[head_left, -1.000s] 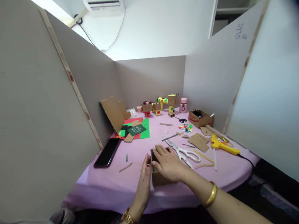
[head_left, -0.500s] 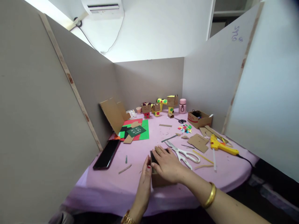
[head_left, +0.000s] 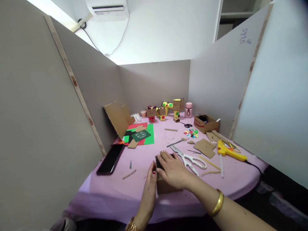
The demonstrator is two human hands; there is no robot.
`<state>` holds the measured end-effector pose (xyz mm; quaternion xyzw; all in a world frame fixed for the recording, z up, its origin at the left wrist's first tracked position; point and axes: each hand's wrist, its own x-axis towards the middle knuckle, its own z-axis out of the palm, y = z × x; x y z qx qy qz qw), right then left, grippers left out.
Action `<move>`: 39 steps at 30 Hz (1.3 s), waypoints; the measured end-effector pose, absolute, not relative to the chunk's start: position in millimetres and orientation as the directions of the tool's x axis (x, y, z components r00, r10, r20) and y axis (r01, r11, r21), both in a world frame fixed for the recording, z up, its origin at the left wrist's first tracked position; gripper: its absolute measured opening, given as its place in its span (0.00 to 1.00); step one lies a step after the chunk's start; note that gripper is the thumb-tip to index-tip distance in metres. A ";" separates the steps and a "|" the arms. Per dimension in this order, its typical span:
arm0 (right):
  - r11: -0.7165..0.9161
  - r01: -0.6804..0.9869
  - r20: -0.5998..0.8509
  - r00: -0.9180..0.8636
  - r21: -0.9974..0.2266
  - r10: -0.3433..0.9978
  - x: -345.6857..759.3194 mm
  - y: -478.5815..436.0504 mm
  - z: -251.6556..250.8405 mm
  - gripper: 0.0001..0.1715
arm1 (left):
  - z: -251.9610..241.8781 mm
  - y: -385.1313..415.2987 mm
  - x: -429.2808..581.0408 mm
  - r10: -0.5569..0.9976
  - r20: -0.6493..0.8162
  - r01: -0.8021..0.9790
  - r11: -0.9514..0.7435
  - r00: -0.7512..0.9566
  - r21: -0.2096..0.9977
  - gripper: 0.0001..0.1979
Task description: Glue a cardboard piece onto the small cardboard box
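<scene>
A small brown cardboard box (head_left: 166,187) with a dark top stands at the table's near edge. My right hand (head_left: 172,170) lies flat across its top, fingers stretched forward and covering most of the dark surface. Against the box's left side rests my left hand (head_left: 149,186), its fingers extended upward along the wall and not wrapped round it. White-handled scissors (head_left: 190,159) lie spread just beyond my right hand. Left of the box are a small green strip (head_left: 130,164) and a thin cardboard scrap (head_left: 129,174).
A phone (head_left: 110,159) lies at left beside coloured paper sheets (head_left: 150,134). A yellow glue gun (head_left: 231,152) with a cord, cardboard pieces (head_left: 204,147) and a supply box (head_left: 206,124) are at right. Cardboard figures (head_left: 151,112) and a pink bottle (head_left: 188,110) stand at the back.
Both hands keep the same place on the box. The whole view has shifted very slightly; nothing on the table has visibly moved.
</scene>
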<state>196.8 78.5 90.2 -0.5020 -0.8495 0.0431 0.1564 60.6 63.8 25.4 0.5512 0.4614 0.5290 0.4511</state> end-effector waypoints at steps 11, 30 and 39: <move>0.492 0.843 0.242 -0.442 -0.218 0.864 195.6 79.0 88.7 0.30 | 21.6 63.5 59.8 0.983 0.183 0.076 -0.182 0.002 0.980 0.37; 0.493 0.837 0.221 -0.448 -0.236 0.866 195.1 78.3 90.8 0.32 | 47.7 120.3 -41.1 0.943 0.326 0.996 0.053 -0.072 0.069 0.17; 0.497 0.834 0.235 -0.447 -0.238 0.863 194.1 80.6 89.0 0.32 | 42.5 132.8 -42.7 0.963 0.269 0.999 -0.003 0.014 -0.041 0.14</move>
